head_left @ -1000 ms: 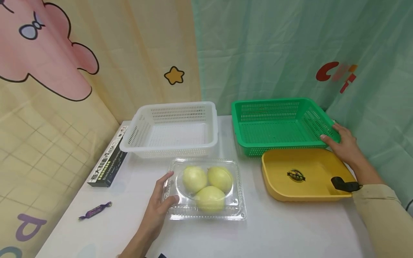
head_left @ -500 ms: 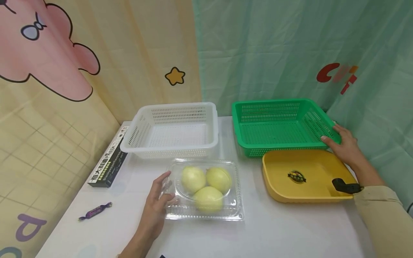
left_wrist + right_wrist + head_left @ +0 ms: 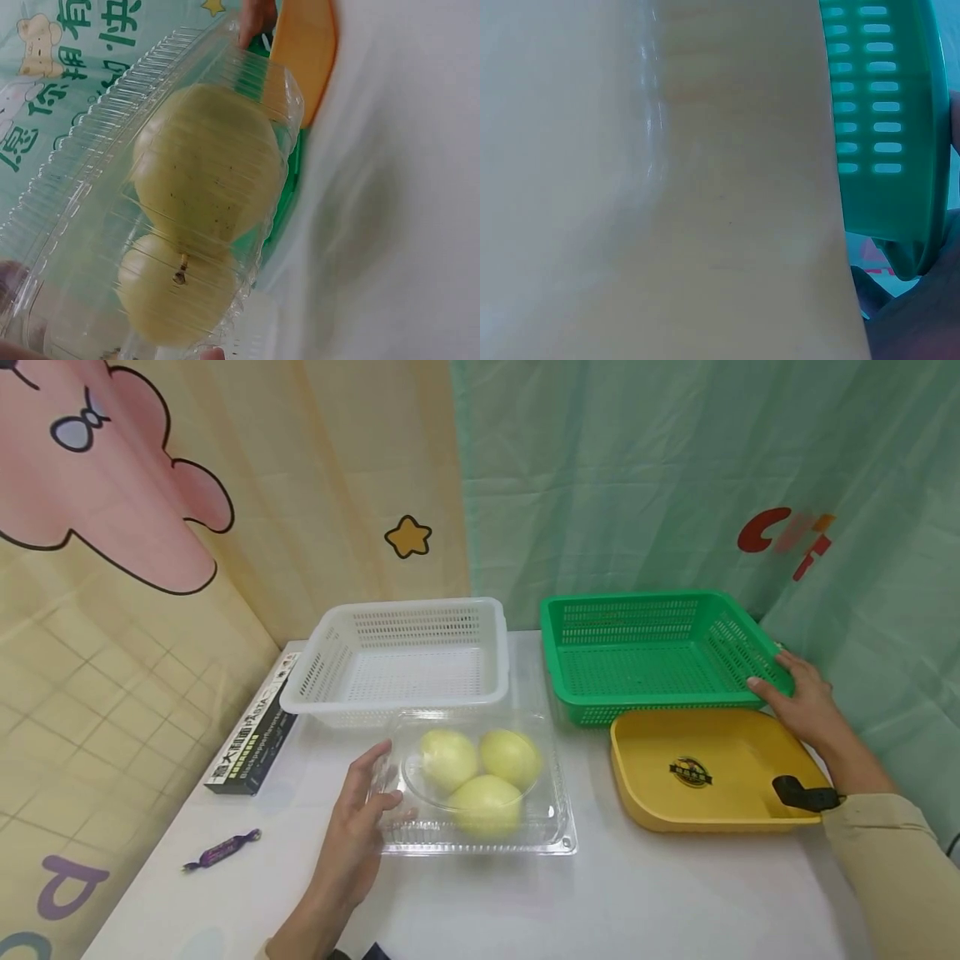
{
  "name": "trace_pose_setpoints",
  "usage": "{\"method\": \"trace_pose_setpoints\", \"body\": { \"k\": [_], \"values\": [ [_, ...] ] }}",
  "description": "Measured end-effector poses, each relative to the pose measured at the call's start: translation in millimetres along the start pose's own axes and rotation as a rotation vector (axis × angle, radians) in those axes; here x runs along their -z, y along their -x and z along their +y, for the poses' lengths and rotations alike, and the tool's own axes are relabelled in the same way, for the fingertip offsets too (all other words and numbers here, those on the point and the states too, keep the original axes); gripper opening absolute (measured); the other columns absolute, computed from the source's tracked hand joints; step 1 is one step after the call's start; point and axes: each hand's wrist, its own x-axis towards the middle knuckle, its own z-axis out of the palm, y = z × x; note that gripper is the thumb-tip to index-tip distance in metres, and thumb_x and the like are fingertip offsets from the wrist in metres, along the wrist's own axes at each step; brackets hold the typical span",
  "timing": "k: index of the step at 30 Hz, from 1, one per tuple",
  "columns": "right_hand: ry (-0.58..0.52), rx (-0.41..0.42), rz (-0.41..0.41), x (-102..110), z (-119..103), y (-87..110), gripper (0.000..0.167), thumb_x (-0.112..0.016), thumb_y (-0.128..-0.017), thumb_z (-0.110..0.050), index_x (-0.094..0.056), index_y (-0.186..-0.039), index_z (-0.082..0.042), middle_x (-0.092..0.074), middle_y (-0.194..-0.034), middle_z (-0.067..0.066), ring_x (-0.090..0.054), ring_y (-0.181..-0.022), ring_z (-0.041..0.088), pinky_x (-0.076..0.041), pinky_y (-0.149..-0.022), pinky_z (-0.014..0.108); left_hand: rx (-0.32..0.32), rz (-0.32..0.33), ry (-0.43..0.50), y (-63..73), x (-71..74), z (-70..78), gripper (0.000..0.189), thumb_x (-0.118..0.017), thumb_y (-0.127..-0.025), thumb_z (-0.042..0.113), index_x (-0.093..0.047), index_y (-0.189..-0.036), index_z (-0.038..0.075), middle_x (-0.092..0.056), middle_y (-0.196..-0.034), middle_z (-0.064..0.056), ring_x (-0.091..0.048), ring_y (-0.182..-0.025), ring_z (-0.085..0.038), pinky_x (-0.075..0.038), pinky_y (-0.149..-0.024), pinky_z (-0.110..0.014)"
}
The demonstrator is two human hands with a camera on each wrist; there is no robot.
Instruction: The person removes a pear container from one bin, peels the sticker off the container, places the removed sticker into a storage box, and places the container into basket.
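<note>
My left hand [image 3: 352, 831] grips the left side of a clear plastic clamshell box [image 3: 555, 802]. Through the lid show three pale yellow-green pears [image 3: 447, 760]. In the left wrist view the box [image 3: 82, 172] hangs tilted above the white tabletop, a shadow under it, and a stem shows on the smaller-looking pear [image 3: 176, 292]. At the far right, my right hand [image 3: 806, 706] holds the front right corner of a green plastic basket [image 3: 630, 668], thumb over its rim. The right wrist view has the basket's slotted wall [image 3: 896, 199] at its right, with the hand partly hidden.
A white slotted basket [image 3: 420, 672] stands behind the box. In front of the green basket lies a yellow tray [image 3: 727, 789]. A black pasta box [image 3: 262, 735] and a purple wrapped candy [image 3: 222, 851] are at the left. Curtains [image 3: 645, 477] close off the back and sides.
My left hand has raised the clamshell box with the pears off the table, after a slight shift to the left. The right hand stays on the green basket's corner.
</note>
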Motion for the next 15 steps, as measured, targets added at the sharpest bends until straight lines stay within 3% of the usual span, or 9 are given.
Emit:
{"method": "trace_pose_setpoints", "body": {
  "k": [9, 15],
  "values": [
    [0.000, 0.010, 0.004, 0, 0, -0.7, 0.074, -0.040, -0.099, -0.036, -0.007, -0.147, 0.010, 0.001, -0.154, 0.032, 0.002, -0.138, 0.057, 0.009, -0.105, 0.073, 0.000, -0.054, 0.057, -1.6, -12.0, 20.9, 0.063, -0.040, -0.089, -0.002, -0.028, -0.144, 0.027, -0.009, -0.157, 0.007, -0.032, -0.135, -0.029, -0.049, -0.093, -0.041],
    [0.002, 0.004, 0.003, -1, 2, -0.4, 0.075, -0.040, -0.099, -0.037, -0.007, -0.147, 0.010, 0.001, -0.154, 0.032, 0.003, -0.138, 0.057, 0.007, -0.104, 0.074, -0.016, -0.083, 0.120, -7.6, -22.5, 25.5, 0.064, -0.039, -0.089, -0.003, -0.025, -0.146, 0.025, -0.014, -0.155, 0.009, -0.030, -0.138, -0.026, -0.045, -0.098, -0.046]
  ]
}}
